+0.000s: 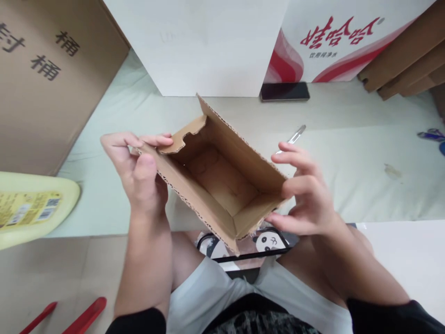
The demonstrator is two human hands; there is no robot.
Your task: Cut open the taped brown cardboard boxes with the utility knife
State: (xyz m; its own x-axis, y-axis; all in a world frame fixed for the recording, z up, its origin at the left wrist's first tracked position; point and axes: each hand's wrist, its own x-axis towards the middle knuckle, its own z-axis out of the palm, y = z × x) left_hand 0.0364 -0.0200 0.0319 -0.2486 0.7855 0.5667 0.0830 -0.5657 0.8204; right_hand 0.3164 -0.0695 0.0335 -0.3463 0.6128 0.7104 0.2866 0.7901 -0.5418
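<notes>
A small, open-topped brown corrugated cardboard box (215, 185), one flap raised, is pinched by the left hand (137, 169) fingers; the right hand (306, 195) fingers grip its right end.

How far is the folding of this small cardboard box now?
Done: the small cardboard box has its floor and walls standing. In hand: the left hand pinches the end with the notched flap, and the right hand grips the opposite corner. Left: the top is open, and its flaps look not yet tucked in.
</notes>
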